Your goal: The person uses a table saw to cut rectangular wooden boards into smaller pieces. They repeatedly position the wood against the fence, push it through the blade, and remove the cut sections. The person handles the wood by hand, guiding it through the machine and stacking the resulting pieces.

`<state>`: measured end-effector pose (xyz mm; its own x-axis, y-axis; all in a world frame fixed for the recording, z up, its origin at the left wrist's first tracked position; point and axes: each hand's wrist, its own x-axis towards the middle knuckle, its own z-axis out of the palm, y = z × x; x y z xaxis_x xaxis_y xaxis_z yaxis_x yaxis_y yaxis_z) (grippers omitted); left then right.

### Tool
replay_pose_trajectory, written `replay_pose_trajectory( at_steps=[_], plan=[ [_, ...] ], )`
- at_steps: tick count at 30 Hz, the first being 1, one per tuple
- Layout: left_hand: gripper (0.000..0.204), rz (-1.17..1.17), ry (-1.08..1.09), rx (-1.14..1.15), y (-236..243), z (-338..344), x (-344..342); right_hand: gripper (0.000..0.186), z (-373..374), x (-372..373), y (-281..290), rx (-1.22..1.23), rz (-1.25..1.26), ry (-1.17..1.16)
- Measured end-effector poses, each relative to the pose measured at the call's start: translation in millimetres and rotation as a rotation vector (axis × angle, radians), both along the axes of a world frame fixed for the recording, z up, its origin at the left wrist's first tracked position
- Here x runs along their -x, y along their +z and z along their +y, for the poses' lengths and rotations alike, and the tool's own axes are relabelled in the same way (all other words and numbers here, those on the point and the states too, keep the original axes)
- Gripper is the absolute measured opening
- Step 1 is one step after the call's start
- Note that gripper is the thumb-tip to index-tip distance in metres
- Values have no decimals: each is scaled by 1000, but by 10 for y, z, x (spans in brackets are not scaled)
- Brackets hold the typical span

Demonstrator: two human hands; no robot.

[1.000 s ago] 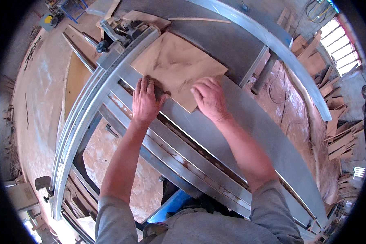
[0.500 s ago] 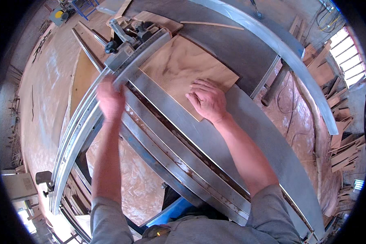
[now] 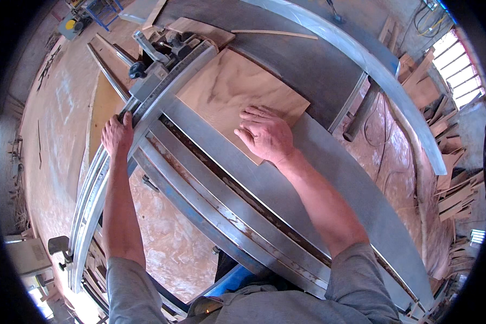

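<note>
A flat wooden board [image 3: 243, 75] lies on the grey metal saw table [image 3: 243, 167], one edge against the long metal fence [image 3: 170, 94]. My right hand [image 3: 267, 134] rests palm down on the near part of this board, fingers slightly bent and the thumb apart. On the left, my left hand [image 3: 117, 135] grips the metal fence rail, thumb on top and fingers over its outer side. Just beyond that hand, a clamp-like stop with a black knob [image 3: 137, 70] sits on the fence.
Rusty-edged sliding rails [image 3: 216, 200] run diagonally beside the table. A curved metal guide bar [image 3: 372, 65] arches over the far right side. A thin wood strip [image 3: 275, 34] lies at the back. Scrap wood [image 3: 459, 200] is piled along the right wall.
My left hand has moved left and slightly down, from over the fence near the board onto the outer rail. My right hand stays on the board; the whole view has shifted a little.
</note>
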<state>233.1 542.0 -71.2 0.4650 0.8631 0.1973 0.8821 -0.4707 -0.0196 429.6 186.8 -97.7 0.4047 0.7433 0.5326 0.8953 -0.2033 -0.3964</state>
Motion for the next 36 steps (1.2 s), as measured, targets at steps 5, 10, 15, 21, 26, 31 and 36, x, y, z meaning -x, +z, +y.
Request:
replay_pose_trajectory(
  at_steps=[5, 10, 15, 21, 26, 31, 36],
  plan=[
    [70, -4, 9, -6, 4, -23, -4, 21, 2, -12, 40, 29, -23, 14],
    [69, 3, 25, 24, 8, 22, -18, 21, 21, -28, 21, 29, 15, 27],
    [67, -26, 10, 14, 19, 24, 3, 20, 44, -31, -11, 22, -4, 25],
    [67, -1, 41, 57, 50, -3, -70, 23, -5, -25, 9, 28, 23, 27],
    [69, -16, 18, 61, 12, 108, 47, 19, 43, -26, -41, -12, -18, 20],
    [69, -18, 28, 62, 1, 74, -11, 19, 32, -50, -73, -11, -18, 36],
    [69, 8, 35, 76, 52, 48, -4, 23, 22, -37, -44, 33, -1, 43]
  ],
)
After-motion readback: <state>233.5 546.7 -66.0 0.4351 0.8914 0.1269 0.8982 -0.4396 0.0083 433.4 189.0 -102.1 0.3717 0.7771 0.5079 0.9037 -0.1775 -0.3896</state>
